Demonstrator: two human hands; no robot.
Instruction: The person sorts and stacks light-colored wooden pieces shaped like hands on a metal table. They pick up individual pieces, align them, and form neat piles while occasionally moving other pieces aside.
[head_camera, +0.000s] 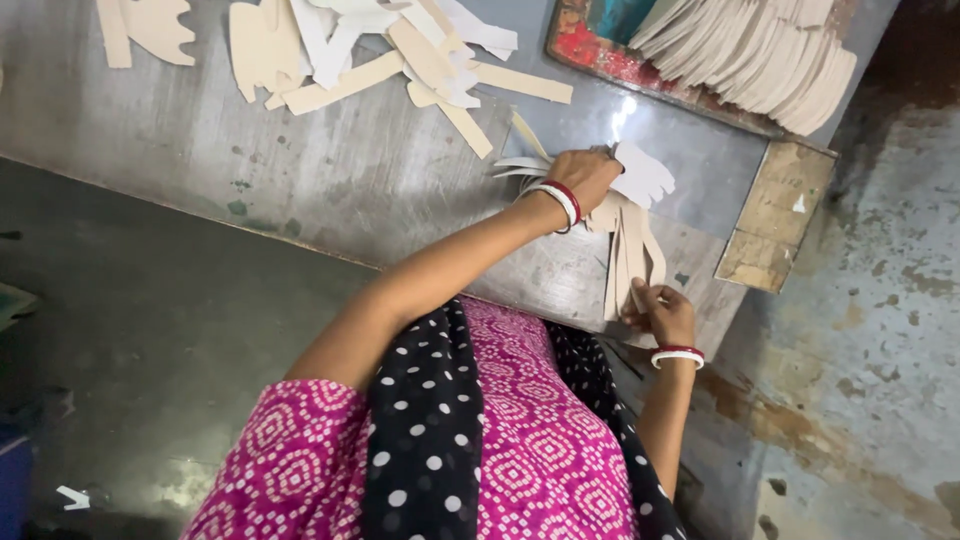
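Observation:
My left hand (588, 176), with red and white bangles at the wrist, presses down on the top end of a bundle of beige cut-out pieces (630, 250) that lies on the grey metal table (330, 170). My right hand (664, 314), also with bangles, grips the lower end of the same bundle near the table's edge. The bundle's strips hang in a fan between the two hands. A white, finger-shaped piece (645, 172) sticks out beside my left hand.
Loose beige cut-outs (400, 60) are scattered over the far side of the table. A red-rimmed tray (590, 50) holds a fanned row of similar pieces (770, 60). A worn wooden block (780, 215) sits at the table's right corner. Stained concrete floor lies to the right.

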